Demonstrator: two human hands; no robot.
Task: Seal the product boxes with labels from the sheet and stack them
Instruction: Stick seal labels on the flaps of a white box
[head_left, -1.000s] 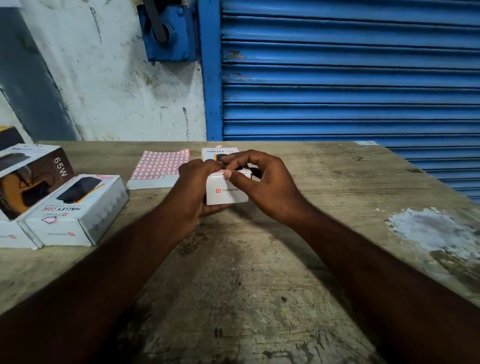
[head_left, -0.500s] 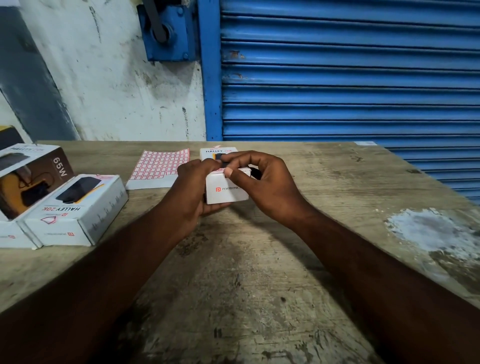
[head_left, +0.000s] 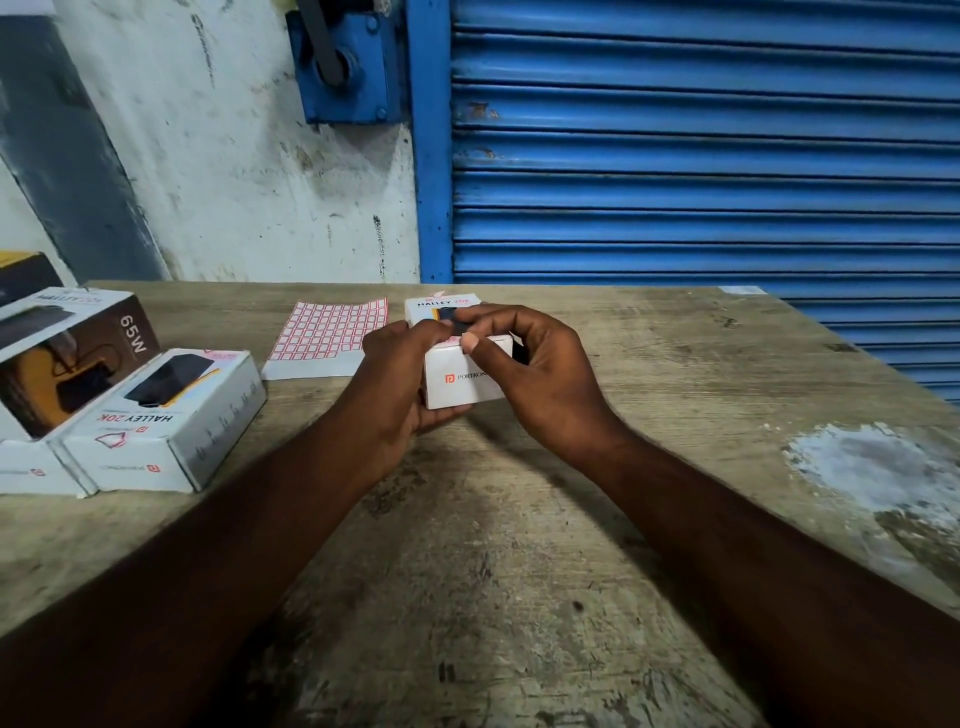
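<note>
A worn wooden table (head_left: 519, 571) stands against a whitewashed wall (head_left: 234, 182) and a blue roller shutter (head_left: 701, 156). Both forearms reach in from the near edge and meet at a white box (head_left: 457, 384) near the middle of the table, towards its far edge.

The left hand (head_left: 395, 379) wraps round the box's left side, fingers curled under its lower corner and thumb on top. The right hand (head_left: 545, 384) comes from the other side. Its thumb (head_left: 470, 343) presses on the top front edge and its forefinger arches over the lid, so that together they pinch the top. A sliver of pink shows on that edge beside the thumb. The box's front face, with a red logo, is turned to the camera. Whether its base rests on the wood or is held just above cannot be told.

Just behind and left of the grip, the label sheet (head_left: 332, 332) lies flat, with its red-outlined grid close to the left knuckles. Further left, well apart from the hands, a Halley 20K box (head_left: 171, 431) lies touching a brown 65W box (head_left: 67, 358), both near the table's left limit.

To the right of the grip the wood is bare out to the slanting right edge, with a pale patch (head_left: 872, 467) near it. The wide strip between the grip and the near edge holds only the two forearms.
</note>
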